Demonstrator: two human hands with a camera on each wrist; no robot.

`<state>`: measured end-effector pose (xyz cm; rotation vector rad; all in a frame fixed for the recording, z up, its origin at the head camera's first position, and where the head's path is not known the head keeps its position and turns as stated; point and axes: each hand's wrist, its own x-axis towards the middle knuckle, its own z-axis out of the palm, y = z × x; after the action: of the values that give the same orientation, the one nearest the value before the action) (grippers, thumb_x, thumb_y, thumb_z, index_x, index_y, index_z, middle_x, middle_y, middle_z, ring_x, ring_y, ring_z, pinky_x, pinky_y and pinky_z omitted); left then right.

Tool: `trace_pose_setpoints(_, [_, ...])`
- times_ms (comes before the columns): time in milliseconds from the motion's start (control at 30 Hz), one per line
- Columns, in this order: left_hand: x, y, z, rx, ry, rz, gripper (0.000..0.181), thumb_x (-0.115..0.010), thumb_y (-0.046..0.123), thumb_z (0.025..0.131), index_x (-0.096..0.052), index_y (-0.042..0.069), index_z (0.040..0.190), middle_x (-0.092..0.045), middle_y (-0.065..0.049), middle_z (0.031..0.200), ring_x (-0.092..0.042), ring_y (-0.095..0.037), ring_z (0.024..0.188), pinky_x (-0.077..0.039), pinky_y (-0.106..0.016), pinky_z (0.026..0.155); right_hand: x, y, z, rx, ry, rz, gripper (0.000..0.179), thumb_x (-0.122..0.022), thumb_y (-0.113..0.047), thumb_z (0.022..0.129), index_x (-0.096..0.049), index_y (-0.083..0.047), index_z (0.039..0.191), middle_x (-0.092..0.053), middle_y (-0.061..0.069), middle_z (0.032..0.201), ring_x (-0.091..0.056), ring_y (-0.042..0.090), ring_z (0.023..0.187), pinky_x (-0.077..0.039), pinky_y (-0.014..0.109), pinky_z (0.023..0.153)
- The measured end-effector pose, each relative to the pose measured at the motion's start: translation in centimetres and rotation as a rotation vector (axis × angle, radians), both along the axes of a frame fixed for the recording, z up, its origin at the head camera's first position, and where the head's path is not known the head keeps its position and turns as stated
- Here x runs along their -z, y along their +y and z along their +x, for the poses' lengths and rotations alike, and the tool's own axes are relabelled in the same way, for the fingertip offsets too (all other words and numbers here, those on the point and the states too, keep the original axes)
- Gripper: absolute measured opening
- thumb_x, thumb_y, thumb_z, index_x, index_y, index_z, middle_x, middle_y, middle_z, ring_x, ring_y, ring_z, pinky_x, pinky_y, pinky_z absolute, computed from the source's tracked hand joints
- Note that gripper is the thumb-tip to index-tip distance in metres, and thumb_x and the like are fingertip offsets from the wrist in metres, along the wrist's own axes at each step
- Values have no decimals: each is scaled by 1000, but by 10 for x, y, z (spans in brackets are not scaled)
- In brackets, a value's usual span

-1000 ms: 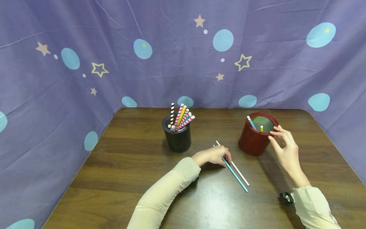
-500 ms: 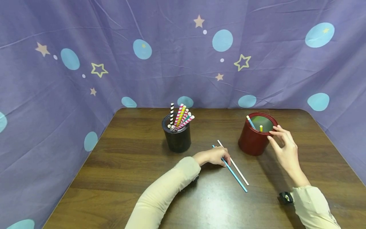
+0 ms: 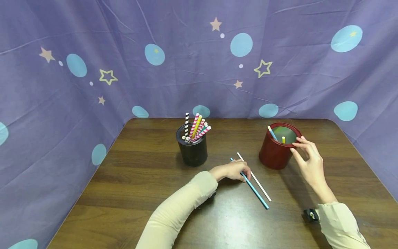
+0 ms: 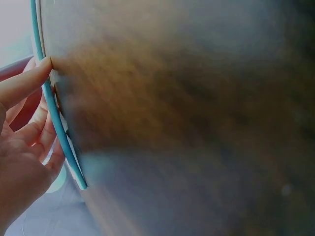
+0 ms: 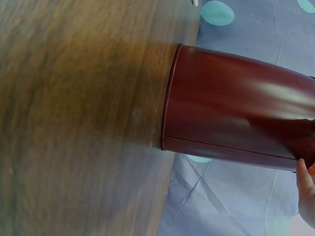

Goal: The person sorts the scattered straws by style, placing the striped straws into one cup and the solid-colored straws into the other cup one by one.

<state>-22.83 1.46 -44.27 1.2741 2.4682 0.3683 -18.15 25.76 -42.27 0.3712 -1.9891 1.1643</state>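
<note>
In the head view my left hand (image 3: pixel 234 170), mid-table, pinches a blue straw (image 3: pixel 256 192). The left wrist view shows the straw (image 4: pixel 63 132) running between the thumb and the fingers. A white straw (image 3: pixel 260 186) lies just right of it, partly behind the hand. My right hand (image 3: pixel 312 164) holds the rim of a dark red cup (image 3: pixel 275 155), its thumb against the outer wall. The red cup stands upright and contains a blue straw (image 3: pixel 272 132) and a yellow one (image 3: pixel 283 139). In the right wrist view the cup (image 5: pixel 231 103) appears sideways, with a finger at its rim.
A black cup (image 3: pixel 194 154) stands left of the red one, holding several striped paper straws (image 3: pixel 196 128) in pink, yellow, green and black. Both cups rest on a brown wooden table (image 3: pixel 133 183). A purple curtain (image 3: pixel 186 83) hangs behind and to the sides.
The white straw's upper end has shifted slightly right, away from the blue straw. Both hands stay nearly where they were, the left pinching the blue straw and the right at the red cup.
</note>
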Motion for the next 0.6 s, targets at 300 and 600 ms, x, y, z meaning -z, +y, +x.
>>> trace_pose_setpoints(300, [-2,-4,-3,39,70,72,12,-71,14,72,-64,17,82,-54,6,80,-47,-5,81,-31,-15,73,3,3,-2,-17,18,-3,19,-63,9,75,-61,9,94,-55,18,108,-44,26,117,-36,15,91])
trace_pose_setpoints(600, [-2,-12,-7,11,-9,297,11,-71,7,71,-63,10,79,-55,0,76,-50,-8,75,-35,-12,69,-17,-8,8,9,-2,41,26,-61,24,65,-58,14,90,-54,28,103,-44,35,114,-36,12,90])
